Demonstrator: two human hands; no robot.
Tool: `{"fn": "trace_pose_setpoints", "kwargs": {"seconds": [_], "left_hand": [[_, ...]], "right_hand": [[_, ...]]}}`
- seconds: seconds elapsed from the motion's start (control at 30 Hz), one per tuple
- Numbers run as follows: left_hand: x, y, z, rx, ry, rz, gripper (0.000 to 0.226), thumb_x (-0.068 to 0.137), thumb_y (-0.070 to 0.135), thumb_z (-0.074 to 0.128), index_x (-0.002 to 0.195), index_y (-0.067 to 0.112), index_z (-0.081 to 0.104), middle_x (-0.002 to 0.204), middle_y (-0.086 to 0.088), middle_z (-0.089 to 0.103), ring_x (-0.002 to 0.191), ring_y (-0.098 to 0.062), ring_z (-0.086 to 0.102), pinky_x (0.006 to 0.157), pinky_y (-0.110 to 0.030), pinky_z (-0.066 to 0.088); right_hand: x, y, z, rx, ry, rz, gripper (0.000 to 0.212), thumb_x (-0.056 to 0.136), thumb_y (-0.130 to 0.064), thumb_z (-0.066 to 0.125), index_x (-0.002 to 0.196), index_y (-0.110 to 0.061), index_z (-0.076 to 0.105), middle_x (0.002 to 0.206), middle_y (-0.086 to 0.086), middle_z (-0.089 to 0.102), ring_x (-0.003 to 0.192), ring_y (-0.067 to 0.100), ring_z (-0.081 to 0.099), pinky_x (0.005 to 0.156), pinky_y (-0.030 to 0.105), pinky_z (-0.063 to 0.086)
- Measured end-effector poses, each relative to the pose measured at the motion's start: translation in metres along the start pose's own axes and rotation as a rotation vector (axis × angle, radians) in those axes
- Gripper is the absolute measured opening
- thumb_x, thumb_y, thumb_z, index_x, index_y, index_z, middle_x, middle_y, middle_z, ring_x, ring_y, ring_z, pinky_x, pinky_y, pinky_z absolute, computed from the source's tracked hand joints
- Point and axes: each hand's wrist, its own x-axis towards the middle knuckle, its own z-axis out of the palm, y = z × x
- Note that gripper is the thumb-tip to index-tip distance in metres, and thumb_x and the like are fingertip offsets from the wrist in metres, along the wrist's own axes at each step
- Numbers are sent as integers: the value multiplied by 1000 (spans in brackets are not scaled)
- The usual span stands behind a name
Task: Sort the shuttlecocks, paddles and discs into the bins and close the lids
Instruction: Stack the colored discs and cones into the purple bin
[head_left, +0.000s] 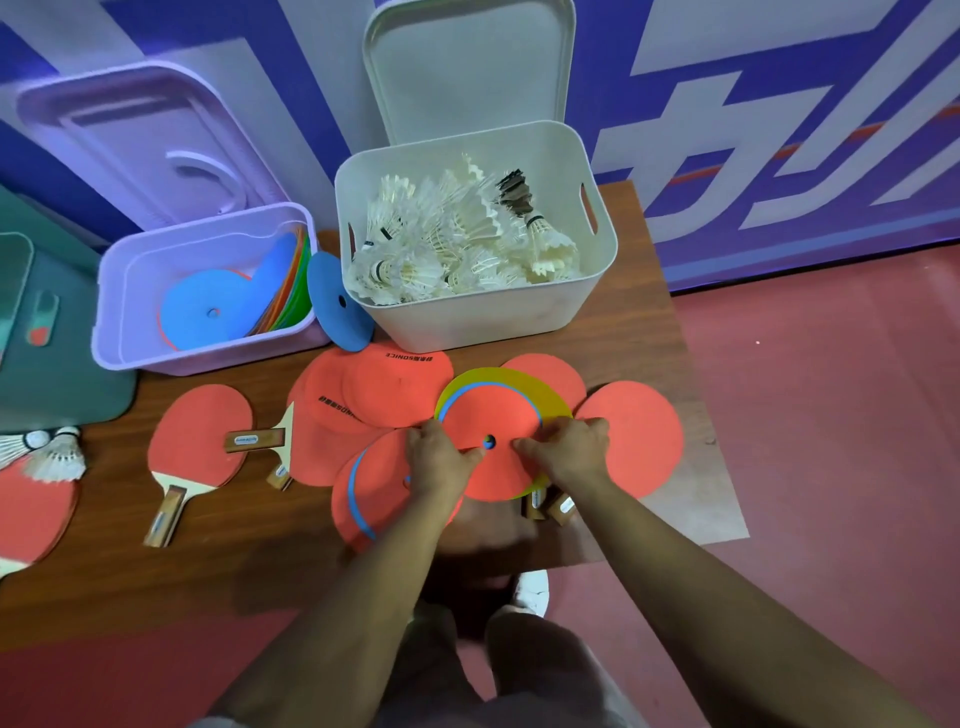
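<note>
Far left, a paddle (31, 506) is cut off by the frame edge. Purple bin (130, 291) holds flat discs. Red discs (363, 395) bear upside-down "SONICE" print. Left hand (439, 462) and right hand (569, 449) pinch the top red disc (493, 415), lying flat mid-table. Paddle handles (545, 504) beneath point toward the person, blades hidden.

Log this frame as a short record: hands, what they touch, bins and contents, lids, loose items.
left hand: on the orange disc
right hand: on the same disc, grip unclear
under disc: yellow disc
purple bin: coloured discs, lid off
white bin: shuttlecocks, lid off
blue disc: leaning between the bins
loose paddle: on the table, left
loose shuttlecocks: far left
</note>
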Motion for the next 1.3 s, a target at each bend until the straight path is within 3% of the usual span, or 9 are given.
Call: {"fn": "trace_pose_setpoints", "kwargs": {"seconds": [0.23, 0.3, 0.37, 0.43, 0.5, 0.6, 0.87, 1.2, 1.3], "left_hand": [[18, -29, 7, -299, -187, -117, 73, 38, 60, 80, 95, 15, 71, 91, -1, 74, 87, -19, 70, 82, -43, 57], [2, -19, -8, -390, -207, -86, 57, 54, 42, 83, 100, 13, 69, 96, 0, 73, 90, -19, 70, 85, -40, 56], [-9, -16, -20, -482, -163, -36, 40, 75, 18, 79, 111, 16, 61, 105, -1, 68, 98, -18, 65, 88, -34, 52], [-17, -21, -30, -541, -110, 24, 36, 84, 10, 72, 117, 14, 57, 111, -2, 65, 102, -17, 62, 90, -31, 49], [-23, -32, -39, -561, -85, 38, 35, 87, 9, 68, 120, 14, 58, 113, -2, 66, 103, -17, 63, 92, -33, 50], [-28, -53, -55, -593, -1, -42, 27, 86, 10, 66, 105, 28, 59, 107, -1, 67, 101, -21, 63, 93, -43, 51], [-34, -96, -78, -659, 117, -189, 25, 87, 2, 64, 104, 19, 58, 101, -5, 65, 102, -28, 62, 94, -44, 50], [-2, -124, -78, -469, 25, -160, 36, 87, 16, 67, 121, 12, 58, 113, -9, 67, 105, -28, 62, 96, -46, 49], [4, -128, -82, -472, -1, -145, 33, 87, 17, 67, 120, 13, 58, 109, -7, 67, 103, -27, 62, 94, -45, 50]], "right_hand": [[-19, 3, 4, 150, 56, -45, 45, 73, -38, 75, 115, -25, 67, 109, 7, 50, 128, 21, 35, 103, 31, 40], [-25, 3, 2, 166, 68, -79, 40, 76, -29, 76, 114, -19, 69, 107, 13, 52, 105, 22, 52, 90, 9, 41], [-33, 3, -1, 158, 102, -139, 33, 77, -25, 78, 106, -15, 69, 125, 18, 48, 74, 19, 52, 75, -3, 33], [-42, 2, -4, 149, 156, -217, 29, 76, -25, 79, 100, -14, 66, 134, 18, 38, 108, 30, 53, 98, 15, 34], [-51, 3, -2, 97, 242, -372, 29, 76, -26, 78, 99, -13, 65, 134, 18, 38, 133, 32, 35, 109, 35, 34], [-61, -7, 2, 44, 340, -553, 32, 80, -26, 74, 106, -9, 63, 119, 13, 48, 116, 30, 47, 99, 36, 39], [-26, -30, 28, -2, 72, 15, 95, 71, -55, 79, 138, -2, 37, 134, 22, 40, 127, 38, 39, 104, 43, 39], [-4, -26, 43, -77, 106, 230, 102, 59, -59, 84, 132, -4, 38, 135, 19, 48, 128, 36, 43, 103, 42, 38], [-11, -23, 46, 24, 173, 149, 82, 66, -49, 85, 124, -7, 46, 123, 15, 54, 118, 36, 49, 92, 41, 42]]}}
